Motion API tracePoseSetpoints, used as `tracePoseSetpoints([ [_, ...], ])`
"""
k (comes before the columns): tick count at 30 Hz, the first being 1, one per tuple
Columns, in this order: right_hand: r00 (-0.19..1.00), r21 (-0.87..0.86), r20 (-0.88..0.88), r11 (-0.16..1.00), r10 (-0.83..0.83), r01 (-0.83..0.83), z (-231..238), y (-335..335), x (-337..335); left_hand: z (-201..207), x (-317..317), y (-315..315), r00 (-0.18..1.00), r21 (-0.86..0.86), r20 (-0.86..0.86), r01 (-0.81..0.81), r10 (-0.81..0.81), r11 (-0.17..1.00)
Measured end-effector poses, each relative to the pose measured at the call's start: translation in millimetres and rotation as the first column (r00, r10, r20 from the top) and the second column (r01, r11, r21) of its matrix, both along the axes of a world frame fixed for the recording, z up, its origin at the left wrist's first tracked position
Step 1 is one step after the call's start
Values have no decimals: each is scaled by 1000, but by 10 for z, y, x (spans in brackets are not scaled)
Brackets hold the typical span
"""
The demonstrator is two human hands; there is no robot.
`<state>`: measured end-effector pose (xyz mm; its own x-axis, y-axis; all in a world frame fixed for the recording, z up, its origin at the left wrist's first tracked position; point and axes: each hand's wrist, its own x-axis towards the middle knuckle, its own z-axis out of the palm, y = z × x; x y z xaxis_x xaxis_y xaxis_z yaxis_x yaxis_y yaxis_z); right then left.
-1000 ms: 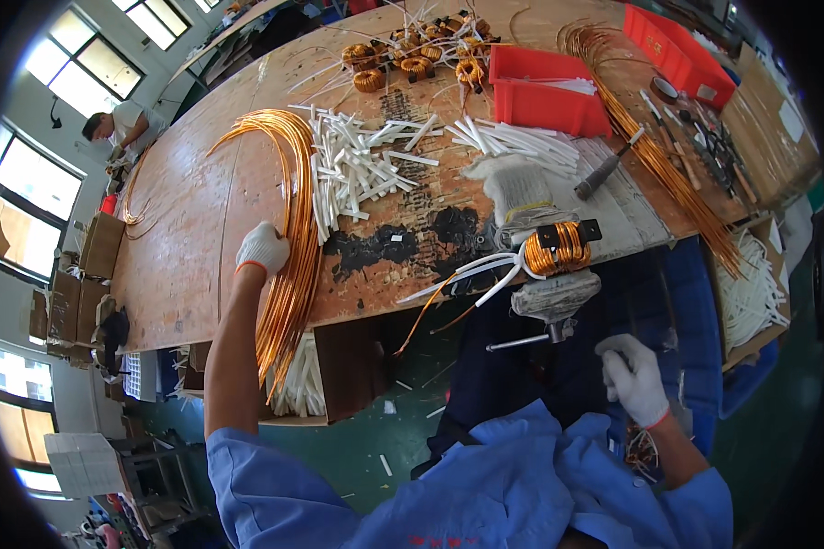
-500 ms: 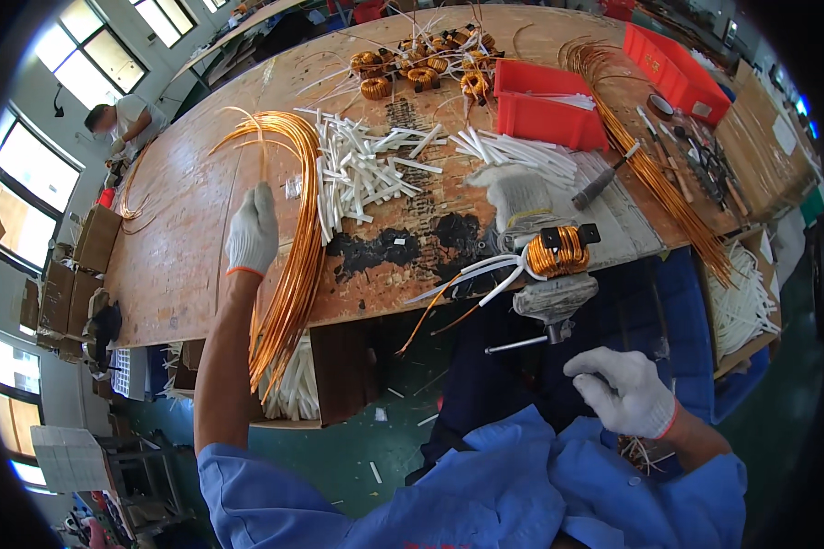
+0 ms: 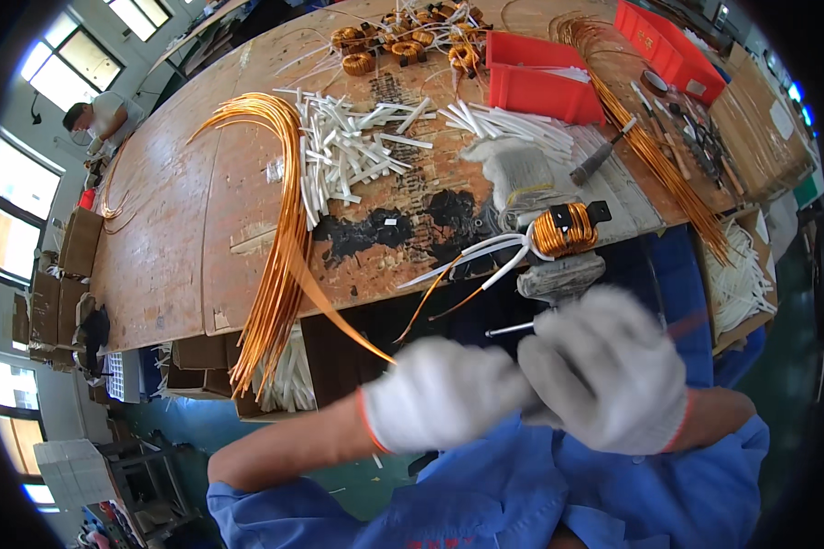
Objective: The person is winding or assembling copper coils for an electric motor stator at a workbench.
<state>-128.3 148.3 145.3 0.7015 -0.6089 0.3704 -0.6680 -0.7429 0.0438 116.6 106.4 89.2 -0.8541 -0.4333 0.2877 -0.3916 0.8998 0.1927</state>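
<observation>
In front of my body my left hand, in a white knit glove, is closed on a copper wire. The wire trails back, smeared by motion, to a curved bundle of copper wires lying over the table's front edge. My gloved right hand meets the left one; its fingers are bent but blurred, so what they grip cannot be made out. Just beyond it, a copper-wound toroid coil rests on a wrapped clamp at the table edge. White-sleeved leads with bare copper ends stretch left from the coil.
White sleeve pieces lie heaped mid-table. Finished coils sit at the back, near red bins. Another copper bundle, hand tools and a screwdriver are on the right. A person works far left.
My left hand has come from the wire bundle toward my body, bringing a wire with it. My right hand has risen leftward to meet it. The view has shifted slightly.
</observation>
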Motion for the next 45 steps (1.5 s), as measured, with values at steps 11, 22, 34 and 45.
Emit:
tracePoseSetpoints([
  [11, 787, 910, 240, 414, -568, 21, -1258, 697, -300, -367, 332, -328, 936, 34, 305, 174, -176, 984],
  [22, 633, 865, 407, 501, -659, -35, -1022, 512, -944, -598, 1057, -1952, 695, -203, 347, -600, 629, 774],
  [34, 660, 611, 584, 791, -471, 25, -622, 250, -908, -53, 218, -1686, 792, 702, -384, -82, 473, 708],
  [45, 691, 517, 615, 856, -381, 12, -753, 306, -911, 206, -458, -266, 955, 792, -41, -148, 294, 592],
])
